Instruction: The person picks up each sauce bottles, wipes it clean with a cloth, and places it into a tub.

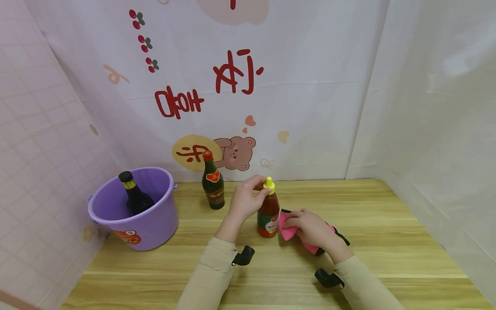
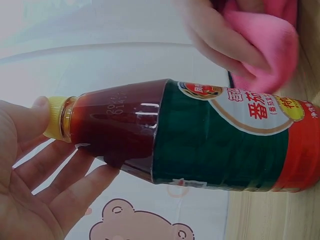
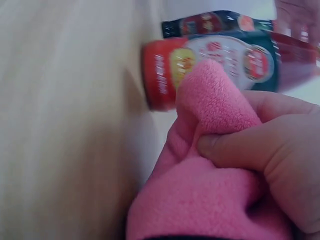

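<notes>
Bucket (image 1: 162, 228) and green bottle (image 1: 213, 186) stand leftward, left fingers (image 2: 90, 194) pinching sauce bottle's (image 1: 268, 215) cap (image 1: 270, 186), right fingers (image 3: 272, 104) holding cloth (image 3: 195, 195).

Beneath the fingers (image 2: 85, 194), a wood-grained desk (image 1: 348, 202) is spreading. Beyond them, a white backdrop (image 1: 310, 103) is hanging with red lettering (image 1: 232, 73) and a bear (image 1: 238, 156), while a grid-patterned wall (image 1: 31, 150) is rising to their left and a creased sheet (image 1: 438, 129) is catching light to their right.

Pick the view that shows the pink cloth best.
Right wrist: the pink cloth is largest there, its texture and folds clear, gripped by the right hand. Head shows it small, partly covered by that hand; left wrist shows only part of it, at the upper right.
</notes>
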Available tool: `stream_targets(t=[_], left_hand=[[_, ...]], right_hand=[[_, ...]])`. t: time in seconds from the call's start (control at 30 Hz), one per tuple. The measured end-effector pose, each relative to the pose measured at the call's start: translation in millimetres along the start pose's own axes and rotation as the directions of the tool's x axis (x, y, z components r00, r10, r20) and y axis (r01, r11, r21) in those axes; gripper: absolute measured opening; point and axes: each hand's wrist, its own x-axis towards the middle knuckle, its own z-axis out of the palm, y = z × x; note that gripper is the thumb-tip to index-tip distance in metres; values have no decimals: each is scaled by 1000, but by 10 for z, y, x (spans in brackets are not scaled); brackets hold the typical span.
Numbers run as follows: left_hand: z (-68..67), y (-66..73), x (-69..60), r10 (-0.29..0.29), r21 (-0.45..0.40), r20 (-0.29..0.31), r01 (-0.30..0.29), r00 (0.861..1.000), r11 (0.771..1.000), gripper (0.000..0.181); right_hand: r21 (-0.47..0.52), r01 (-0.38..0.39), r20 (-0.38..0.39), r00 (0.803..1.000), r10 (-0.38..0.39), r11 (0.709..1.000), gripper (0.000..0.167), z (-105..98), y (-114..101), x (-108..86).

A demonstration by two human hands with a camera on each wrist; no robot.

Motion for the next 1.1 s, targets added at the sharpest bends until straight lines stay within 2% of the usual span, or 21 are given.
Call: stream_targets(t=[0.1,0.2,0.33,0.43,0.83,1.1], left_hand=[[-2,8,-4,-3,-6,-1,3,1000,1000,20],[-2,10,-6,-6,-2,-3,6,1000,1000,20],[2,5,-6,-10,4,-1,10,1000,1000,20],[7,1,-5,-10,8,2,10,1000,1000,21],[14,-31,-5,7,3,1,-7,1000,1000,22],[18,-27,-8,16,23,0,-16,1000,1000,22]], right_hand=[[31,-6,-53,999,8,999,42,-111,34,-18],[86,17,-154,988,-3,996,47,-229,58,-6],[149,79,-288,957,-34,986,49,-375,65,49],[168,120,-353,934,-54,979,49,-460,50,107],[189,144,-477,878,-37,971,51,-557,-127,309],[223,113,-487,874,11,968,52,-489,-208,365]])
